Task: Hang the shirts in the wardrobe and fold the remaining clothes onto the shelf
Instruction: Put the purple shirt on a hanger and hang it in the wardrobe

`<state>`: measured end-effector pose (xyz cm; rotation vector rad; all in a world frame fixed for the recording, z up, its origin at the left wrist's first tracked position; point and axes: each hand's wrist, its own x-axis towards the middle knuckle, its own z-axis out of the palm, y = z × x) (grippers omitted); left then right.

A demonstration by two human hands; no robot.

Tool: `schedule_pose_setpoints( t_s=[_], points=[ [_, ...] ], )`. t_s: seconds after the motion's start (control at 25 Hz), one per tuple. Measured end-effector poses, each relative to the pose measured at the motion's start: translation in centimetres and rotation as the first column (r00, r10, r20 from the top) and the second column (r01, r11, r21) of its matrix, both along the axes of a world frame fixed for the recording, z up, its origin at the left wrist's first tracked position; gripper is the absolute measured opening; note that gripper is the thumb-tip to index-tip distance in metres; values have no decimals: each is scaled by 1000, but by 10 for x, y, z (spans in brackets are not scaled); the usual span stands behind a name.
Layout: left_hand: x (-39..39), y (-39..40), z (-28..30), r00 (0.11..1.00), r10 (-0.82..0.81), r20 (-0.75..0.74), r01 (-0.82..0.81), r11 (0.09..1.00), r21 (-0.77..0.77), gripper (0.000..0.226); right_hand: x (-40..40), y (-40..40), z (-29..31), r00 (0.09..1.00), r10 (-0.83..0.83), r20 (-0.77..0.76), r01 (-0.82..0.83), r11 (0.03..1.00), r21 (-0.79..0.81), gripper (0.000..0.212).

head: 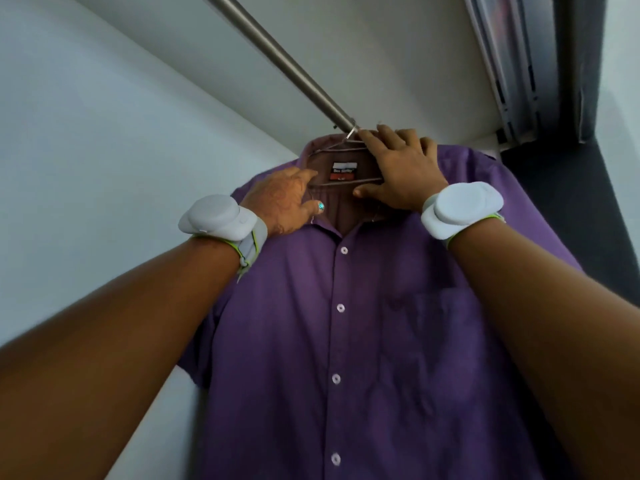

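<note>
Head view: a purple shirt (346, 323) hangs buttoned on a wire hanger (341, 144), whose hook sits over the steel rail (277, 53) inside the wardrobe (86, 116). So the shirt is already up on the rail, facing the camera, its chest pocket on the picture's right.

The right hand (401, 168) lies over the collar and the hanger's neck, fingers curled at the top and thumb pressed on the fabric below the label (344, 171). It seems to grip hanger and collar together, likely to steady the hook so it seats squarely. The left hand (280, 202) holds the collar's other side, fingers tucked toward the inside, thumb out; probably it squares the collar so the shirt hangs evenly. Whether its fingers pinch the cloth or only press it, I cannot tell.

The wardrobe holds just this one shirt as far as can be seen; no shelf or other clothes show. A dark frame (554, 81) stands at the right.
</note>
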<state>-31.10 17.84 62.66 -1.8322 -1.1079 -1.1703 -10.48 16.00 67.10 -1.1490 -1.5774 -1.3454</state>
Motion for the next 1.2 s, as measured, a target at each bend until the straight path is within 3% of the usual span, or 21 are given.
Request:
schedule_pose_setpoints(
  t_s=[0.2, 0.28, 0.4, 0.56, 0.68, 0.8, 0.92, 1.08, 1.2],
  points=[
    [20, -18, -46, 998, -55, 38, 54, 998, 27, 51, 16, -17, -68, 980, 138, -146, -137, 990, 21, 79],
    [38, -35, -98, 992, -115, 51, 115, 993, 13, 41, 25, -35, -128, 973, 159, -169, -160, 987, 9, 73],
    [63, -56, -164, 954, -228, 194, 233, 973, -4, 28, 41, -60, -200, 941, 266, -207, -274, 962, -9, 64],
    [108, -95, -283, 819, -401, 411, 417, 907, 55, 20, 81, -111, -329, 831, 473, -292, -503, 864, -32, 54],
    [166, -145, -401, 699, -455, 551, 558, 829, -23, 20, 133, -162, -459, 758, 434, -487, -542, 834, -100, 52],
    [218, -185, -511, 589, -412, 695, 701, 689, -186, 22, 178, -220, -574, 664, 287, -691, -578, 783, -230, 51],
    [274, -246, -620, 581, -307, 754, 793, 422, -439, 23, 232, -294, -690, 547, 2, -837, -549, 756, -356, 48],
    [331, -295, -741, 630, -148, 763, 777, 139, -614, 23, 283, -367, -828, 335, -327, -884, -553, 691, -465, 49],
    [367, -308, -833, 700, -21, 714, 711, -82, -699, 21, 314, -409, -920, 146, -547, -824, -579, 628, -520, 50]
  ],
)
